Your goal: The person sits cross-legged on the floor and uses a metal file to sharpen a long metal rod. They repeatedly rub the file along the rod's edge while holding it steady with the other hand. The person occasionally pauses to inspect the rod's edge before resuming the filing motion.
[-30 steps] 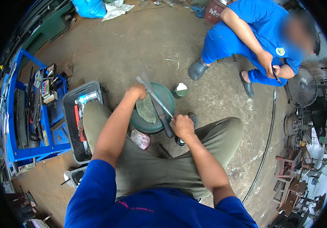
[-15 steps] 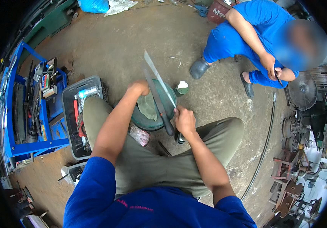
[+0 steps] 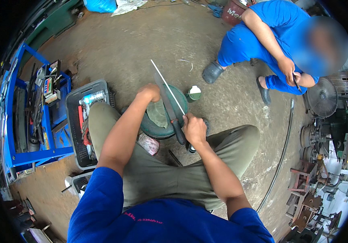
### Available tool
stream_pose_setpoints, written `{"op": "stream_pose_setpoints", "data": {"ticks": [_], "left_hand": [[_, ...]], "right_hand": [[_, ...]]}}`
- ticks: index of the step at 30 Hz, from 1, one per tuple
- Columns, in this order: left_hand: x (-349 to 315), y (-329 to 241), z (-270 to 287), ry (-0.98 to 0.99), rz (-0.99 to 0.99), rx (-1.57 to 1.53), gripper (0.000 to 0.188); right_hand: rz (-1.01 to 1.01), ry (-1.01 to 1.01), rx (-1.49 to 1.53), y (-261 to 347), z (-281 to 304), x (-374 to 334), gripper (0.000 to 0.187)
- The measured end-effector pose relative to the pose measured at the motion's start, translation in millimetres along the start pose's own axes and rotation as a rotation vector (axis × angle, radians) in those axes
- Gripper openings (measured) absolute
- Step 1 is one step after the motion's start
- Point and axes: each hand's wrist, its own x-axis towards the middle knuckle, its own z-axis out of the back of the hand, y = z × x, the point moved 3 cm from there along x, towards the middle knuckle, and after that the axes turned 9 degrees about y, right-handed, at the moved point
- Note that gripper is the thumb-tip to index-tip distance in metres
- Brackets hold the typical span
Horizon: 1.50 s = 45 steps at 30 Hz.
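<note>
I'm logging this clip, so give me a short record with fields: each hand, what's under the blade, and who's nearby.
right hand: grips the dark handle of a long knife
left hand: rests by the blade, over the green round tub
cloth: lies in the tub
left side: grey crate of tools
nearby: a person in blue, crouching

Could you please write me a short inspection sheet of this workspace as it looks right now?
Surface: bare concrete floor, dusty.
Job's things: long knife over a round green block.
Clutter: grey crate of tools; blue rack; small green cup.
Grippers: right hand grips the knife handle; left hand rests on the block's far edge.
Cables: black hose on the floor.
Surroundings: a crouching person in blue; machinery at right.
</note>
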Motion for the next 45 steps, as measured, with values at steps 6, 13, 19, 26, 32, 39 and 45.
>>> {"op": "stream_pose_setpoints", "data": {"ticks": [6,13,19,26,32,39,45], "left_hand": [[11.6,2.4,-5.9,-0.062,-0.050,0.008,0.043],[8.7,2.4,-5.2,-0.001,-0.015,0.003,0.044],[9.3,1.9,-3.8,-0.039,-0.027,0.010,0.048],[10.5,2.0,-5.5,0.033,-0.021,0.012,0.053],[12.4,5.0,-10.2,0.029,-0.036,-0.055,0.051],[22.8,4.6,-10.1,-0.001,-0.064,-0.010,0.047],[22.0,5.3,-13.3,0.009,-0.056,-0.032,0.045]], "right_hand": [[0.085,-0.077,0.109,7.6,11.1,-1.7,0.017],[-0.038,0.025,0.078,4.7,19.4,1.8,0.021],[-0.014,-0.014,-0.009,1.7,11.6,-0.7,0.024],[-0.018,0.095,-0.003,8.1,15.1,-2.9,0.023],[0.126,-0.179,0.394,15.0,28.3,-3.3,0.021],[-0.092,0.081,-0.033,3.2,15.3,0.1,0.026],[0.018,-0.004,0.085,-0.4,13.7,0.9,0.025]]}}
